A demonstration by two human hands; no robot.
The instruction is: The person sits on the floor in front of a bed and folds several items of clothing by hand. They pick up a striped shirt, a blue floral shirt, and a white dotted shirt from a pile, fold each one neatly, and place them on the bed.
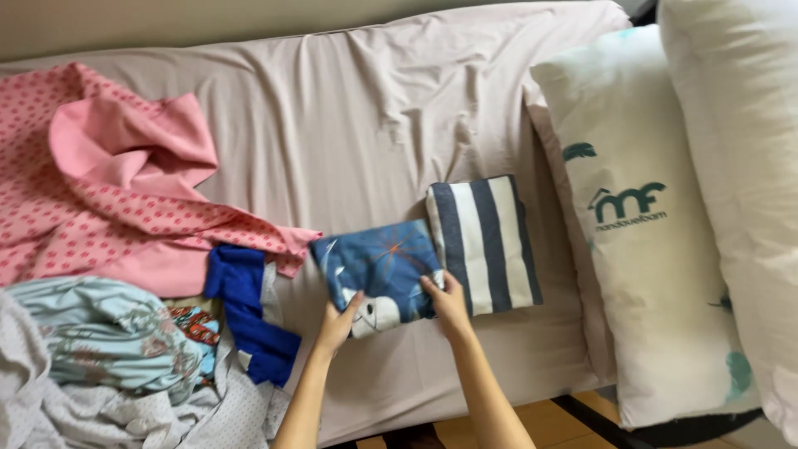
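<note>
While my left hand (337, 323) and right hand (447, 301) pinch the folded blue cloth (378, 270), I should square it beside the striped cloth (485, 243).

Left of your hands: pink dotted cloth (108, 191), royal-blue garment (248, 312), pale-blue floral bundle (100, 333). Right: striped folded cloth (486, 241), white pillows (648, 249).
</note>
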